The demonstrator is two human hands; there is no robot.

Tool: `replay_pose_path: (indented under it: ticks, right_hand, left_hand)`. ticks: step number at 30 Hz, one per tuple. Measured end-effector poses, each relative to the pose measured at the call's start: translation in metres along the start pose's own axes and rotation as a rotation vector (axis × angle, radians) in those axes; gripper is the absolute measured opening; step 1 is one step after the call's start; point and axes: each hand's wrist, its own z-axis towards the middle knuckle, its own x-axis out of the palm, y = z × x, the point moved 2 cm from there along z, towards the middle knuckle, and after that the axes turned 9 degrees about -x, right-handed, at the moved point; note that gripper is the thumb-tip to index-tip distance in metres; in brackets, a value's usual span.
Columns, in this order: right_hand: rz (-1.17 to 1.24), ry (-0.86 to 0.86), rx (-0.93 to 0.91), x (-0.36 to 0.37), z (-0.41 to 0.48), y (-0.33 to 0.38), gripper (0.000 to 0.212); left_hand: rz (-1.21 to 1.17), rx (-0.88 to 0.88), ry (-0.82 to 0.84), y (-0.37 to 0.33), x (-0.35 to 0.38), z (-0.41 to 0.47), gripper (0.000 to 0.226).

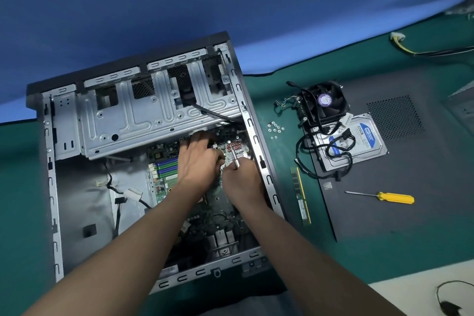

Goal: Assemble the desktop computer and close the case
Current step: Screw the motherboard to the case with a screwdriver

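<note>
An open computer case (69,136) lies on its side on the green mat. A green motherboard (166,177) sits inside it. Both of my hands are over the board's upper right part. My right hand (243,179) grips a thin metal tool (235,159), its tip down on the board near a red-marked patch (234,147). My left hand (197,159) rests on the board just left of it, fingers spread and bent; what lies under them is hidden. Loose cables (128,195) lie on the case floor at the left.
Right of the case lie a RAM stick (300,196), several small screws (275,129), a CPU cooler fan (324,101), a hard drive (359,141) with black cables, and a yellow screwdriver (392,197) on the dark side panel (410,187). A yellow-wired connector (397,37) lies far right.
</note>
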Motion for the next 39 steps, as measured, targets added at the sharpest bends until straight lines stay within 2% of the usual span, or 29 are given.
replay_pose_path:
  ticks: [5, 7, 11, 14, 17, 21, 27, 32, 39]
  right_hand:
    - [-0.109, -0.053, -0.079, 0.001, -0.003, 0.007, 0.03]
    - [-0.166, -0.043, -0.108, 0.001, -0.003, 0.009, 0.029]
    - [-0.442, 0.035, -0.219, -0.002, -0.003, 0.016, 0.027]
    - [-0.608, 0.054, -0.358, 0.0, -0.006, 0.024, 0.036]
    - [-0.572, 0.015, -0.436, -0.003, -0.007, 0.03, 0.022]
    - [-0.569, 0.043, -0.451, -0.008, -0.006, 0.035, 0.018]
    - [-0.874, 0.191, -0.468, -0.006, -0.004, 0.046, 0.025]
    - [-0.903, 0.141, -0.515, -0.004, 0.003, 0.052, 0.029]
    - [-0.93, 0.163, -0.47, 0.003, 0.011, 0.051, 0.038]
  left_hand:
    - [0.013, 0.006, -0.032, 0.001, 0.0, 0.0, 0.026]
    - [0.088, 0.056, -0.029, -0.001, 0.002, -0.002, 0.026]
    - [0.174, 0.125, -0.049, -0.001, 0.001, -0.003, 0.028]
    - [0.195, 0.142, -0.065, 0.0, 0.001, -0.002, 0.031]
    - [0.161, 0.125, -0.105, 0.002, 0.002, -0.002, 0.029]
    - [0.11, 0.118, -0.121, 0.002, 0.001, 0.001, 0.025]
    - [0.11, 0.104, -0.06, 0.004, 0.0, 0.006, 0.027]
    - [0.115, 0.128, -0.091, 0.005, 0.001, 0.008, 0.029]
    - [0.103, 0.138, -0.128, 0.007, 0.003, 0.01, 0.035]
